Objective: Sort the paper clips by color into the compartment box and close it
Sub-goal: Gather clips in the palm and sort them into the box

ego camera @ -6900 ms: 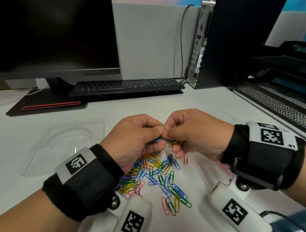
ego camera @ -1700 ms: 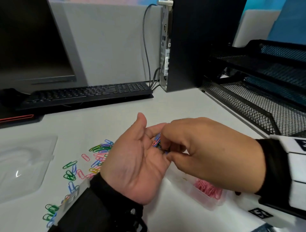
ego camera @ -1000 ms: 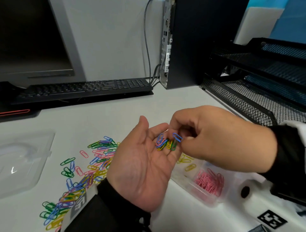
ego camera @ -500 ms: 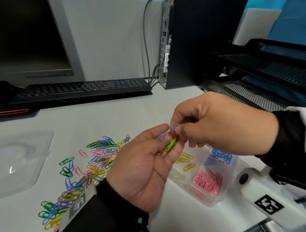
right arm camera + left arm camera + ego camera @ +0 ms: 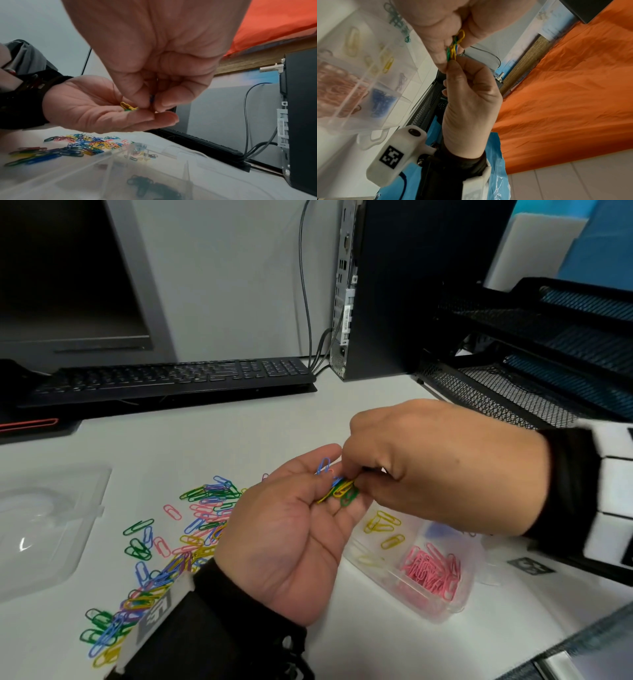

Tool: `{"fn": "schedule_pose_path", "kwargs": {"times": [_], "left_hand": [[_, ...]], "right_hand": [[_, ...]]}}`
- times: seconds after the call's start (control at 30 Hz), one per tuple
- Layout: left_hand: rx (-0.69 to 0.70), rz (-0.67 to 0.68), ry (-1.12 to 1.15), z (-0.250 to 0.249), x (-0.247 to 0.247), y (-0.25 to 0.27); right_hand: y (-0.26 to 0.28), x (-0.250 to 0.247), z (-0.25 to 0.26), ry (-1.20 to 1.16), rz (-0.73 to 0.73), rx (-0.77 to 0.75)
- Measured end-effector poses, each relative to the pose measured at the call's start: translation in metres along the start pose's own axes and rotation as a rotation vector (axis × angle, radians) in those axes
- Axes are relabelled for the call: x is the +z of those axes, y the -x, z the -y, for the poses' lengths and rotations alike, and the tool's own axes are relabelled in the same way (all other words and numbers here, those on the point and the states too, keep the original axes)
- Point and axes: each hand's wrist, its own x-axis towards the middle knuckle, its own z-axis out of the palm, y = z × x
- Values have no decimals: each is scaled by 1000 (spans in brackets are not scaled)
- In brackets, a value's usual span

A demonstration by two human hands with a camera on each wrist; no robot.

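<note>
- Cupping a small bunch of clips (image 5: 339, 491), the left hand (image 5: 291, 542) lies palm up, fingers loosely curled round yellow, green and blue ones.
- Half a second ago the right hand (image 5: 438, 467) was higher; it has now dipped back into the palm and pinches at a blue clip (image 5: 151, 98), so another blue one is probably about to be sorted.
- Just below sits the open box (image 5: 442, 607): pink, yellow and blue each have their own compartment.
- Left of it, the loose pile (image 5: 191, 529) is large, so much sorting remains.
- Farther left lies the lid (image 5: 44, 529), off the box.
</note>
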Motion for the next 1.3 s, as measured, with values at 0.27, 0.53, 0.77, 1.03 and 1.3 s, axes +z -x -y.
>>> {"fn": "schedule_pose_path", "kwargs": {"times": [0.27,0.53,0.77,1.03,1.3], "left_hand": [[28,-58,-27,-5,1,2],[51,-79,-56,-5,3,3],[42,-79,-75,-7,3,3],[28,-105,-105,-8,2,3],[-18,-36,-104,-5,-1,5]], "right_hand": [[6,-8,-22,-190,-60,85],[25,9,-33,-264,78,204],[27,11,-42,-415,112,266],[30,12,-49,-474,109,278],[29,8,-34,-253,-137,86]]}}
